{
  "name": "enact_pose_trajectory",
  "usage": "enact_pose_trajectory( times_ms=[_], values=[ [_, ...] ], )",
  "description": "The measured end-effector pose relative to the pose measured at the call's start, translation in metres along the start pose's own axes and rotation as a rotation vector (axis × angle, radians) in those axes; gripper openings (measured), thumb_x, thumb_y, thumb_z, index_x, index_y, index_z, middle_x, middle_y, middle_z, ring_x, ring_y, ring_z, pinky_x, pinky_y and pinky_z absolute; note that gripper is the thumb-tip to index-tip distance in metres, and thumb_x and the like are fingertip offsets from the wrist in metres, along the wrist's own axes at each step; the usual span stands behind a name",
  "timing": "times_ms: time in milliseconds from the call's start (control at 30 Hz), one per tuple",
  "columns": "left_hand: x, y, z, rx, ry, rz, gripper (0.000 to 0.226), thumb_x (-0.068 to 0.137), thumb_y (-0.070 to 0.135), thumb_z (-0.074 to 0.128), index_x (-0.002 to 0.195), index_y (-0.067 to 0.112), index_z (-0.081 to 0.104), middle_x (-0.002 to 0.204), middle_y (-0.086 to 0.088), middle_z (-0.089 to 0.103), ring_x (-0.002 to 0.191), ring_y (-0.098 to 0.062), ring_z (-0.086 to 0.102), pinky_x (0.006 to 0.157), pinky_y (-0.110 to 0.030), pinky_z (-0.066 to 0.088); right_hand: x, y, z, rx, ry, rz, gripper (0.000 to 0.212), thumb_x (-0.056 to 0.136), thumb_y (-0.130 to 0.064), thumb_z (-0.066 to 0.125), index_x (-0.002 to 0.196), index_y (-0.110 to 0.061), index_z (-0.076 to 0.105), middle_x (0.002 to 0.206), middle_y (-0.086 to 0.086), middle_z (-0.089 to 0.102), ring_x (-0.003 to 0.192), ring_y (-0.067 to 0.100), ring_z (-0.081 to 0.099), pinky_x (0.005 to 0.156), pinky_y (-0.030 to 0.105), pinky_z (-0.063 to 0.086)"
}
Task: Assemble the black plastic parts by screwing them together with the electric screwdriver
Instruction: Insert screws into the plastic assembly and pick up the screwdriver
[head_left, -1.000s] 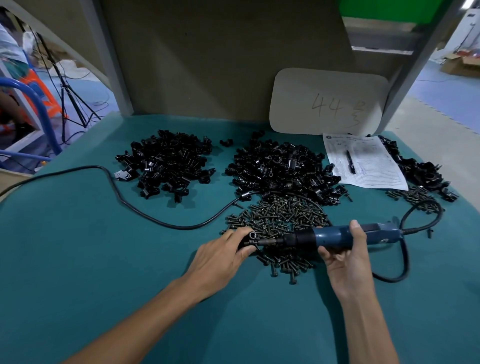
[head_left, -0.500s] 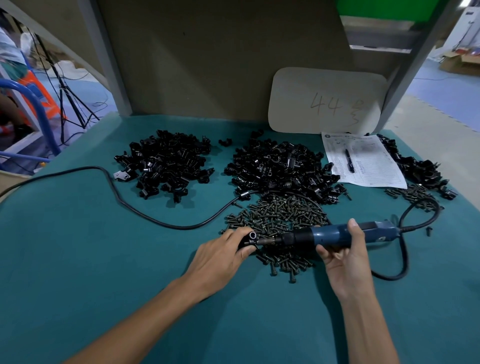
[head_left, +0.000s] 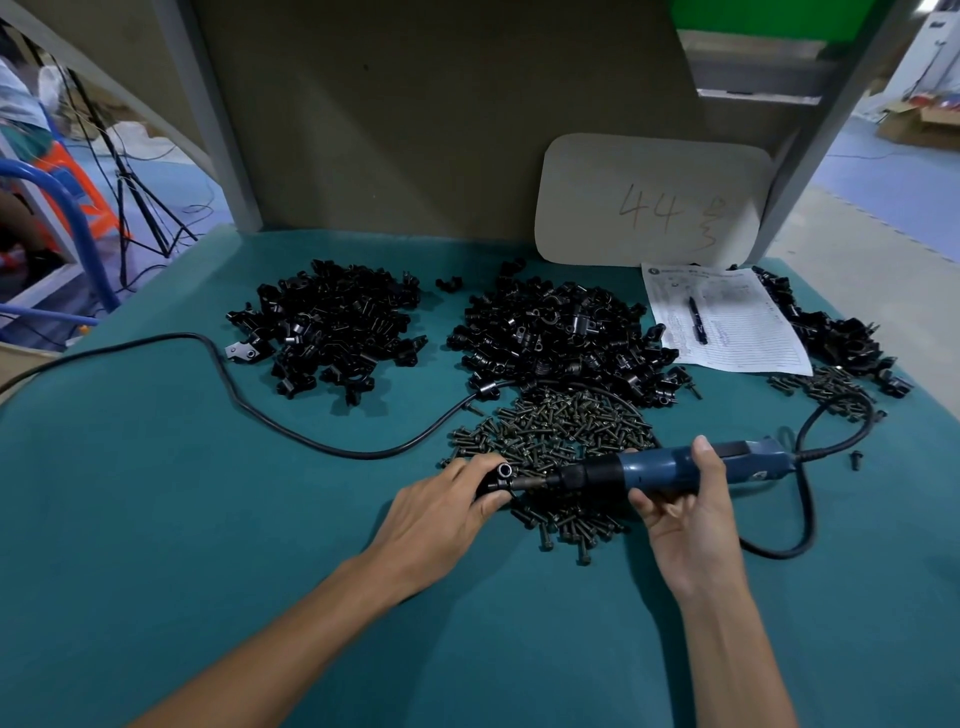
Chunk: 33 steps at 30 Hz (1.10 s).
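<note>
My left hand (head_left: 441, 512) grips a small black plastic part (head_left: 496, 478) with a round hole facing up, held just above the table. My right hand (head_left: 680, 509) holds the blue electric screwdriver (head_left: 670, 467) lying horizontally, its bit pressed into the right side of that part. Under the tool spreads a heap of dark screws (head_left: 561, 431). Two piles of black plastic parts lie further back, one at the left (head_left: 332, 327) and one in the middle (head_left: 561, 332). A third pile (head_left: 831, 332) sits at the far right.
The screwdriver's black cord (head_left: 249, 410) snakes across the teal table (head_left: 208, 545) to the left and loops at the right. A paper sheet with a pen (head_left: 722, 322) lies at back right. A white board marked 44 (head_left: 654, 202) leans on the back wall.
Almost nothing differs; both hands keep their grip, with the screwdriver bit still against the part in my left hand.
</note>
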<state>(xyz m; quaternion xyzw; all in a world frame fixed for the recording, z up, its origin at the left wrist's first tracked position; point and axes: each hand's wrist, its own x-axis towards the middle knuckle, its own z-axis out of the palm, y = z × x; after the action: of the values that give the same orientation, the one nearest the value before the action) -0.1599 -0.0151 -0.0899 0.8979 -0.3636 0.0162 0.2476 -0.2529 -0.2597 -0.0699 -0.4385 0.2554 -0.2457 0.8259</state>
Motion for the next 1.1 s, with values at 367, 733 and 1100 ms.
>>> enact_pose_trajectory(
  times_ms=[367,733,1100],
  values=[
    [-0.0006,-0.0001,0.0008,0.004,0.000,0.005,0.045,0.100,0.067,0.016,0.136,0.043,0.031,0.097,0.019,0.047,0.064,0.002,0.046,0.052,-0.017,0.026,0.0008,0.0011,-0.0001,-0.002,0.001,0.013,0.029,0.096,-0.048,0.064,0.105,-0.021,0.060,0.074,-0.008,0.072,0.073,0.007,0.072,0.056,0.023,0.058],
    [-0.0009,-0.0016,0.0008,-0.007,-0.013,-0.006,0.055,0.097,0.070,0.015,0.136,0.037,0.036,0.085,0.023,0.039,0.067,0.000,0.047,0.054,-0.018,0.027,-0.0024,-0.0013,0.0007,-0.015,0.002,0.008,0.042,0.087,-0.058,0.066,0.103,-0.020,0.063,0.078,-0.006,0.072,0.074,0.007,0.071,0.056,0.023,0.058],
    [-0.0036,-0.0023,0.0008,-0.165,-0.013,-0.102,0.055,0.097,0.076,0.017,0.141,0.044,0.029,0.123,0.018,0.056,0.095,-0.008,0.058,0.074,-0.034,0.045,-0.0045,-0.0049,0.0013,-0.030,0.000,-0.007,0.035,0.080,-0.040,0.076,0.104,-0.016,0.065,0.093,-0.002,0.074,0.083,0.009,0.071,0.061,0.021,0.057]
  ],
)
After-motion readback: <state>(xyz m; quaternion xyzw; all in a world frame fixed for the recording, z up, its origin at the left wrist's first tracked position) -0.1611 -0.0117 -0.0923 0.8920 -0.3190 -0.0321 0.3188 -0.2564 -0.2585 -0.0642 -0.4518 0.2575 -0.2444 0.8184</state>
